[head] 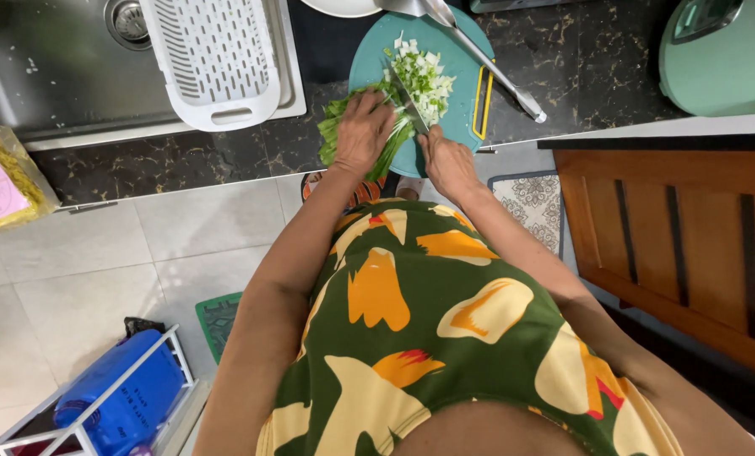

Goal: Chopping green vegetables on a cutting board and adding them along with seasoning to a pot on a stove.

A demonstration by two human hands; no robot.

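A round teal cutting board lies on the dark stone counter. A bunch of leafy green stalks lies across its near edge. My left hand presses down on the bunch. My right hand grips the handle of a knife, whose blade rests on the stalks just right of my left fingers. A pile of chopped green and white pieces sits on the board beyond the blade.
A long metal utensil lies across the board's right side. A steel sink with a white slotted drainer is at left. A mint-green appliance stands far right, a wooden cabinet below it. A blue container sits on the floor.
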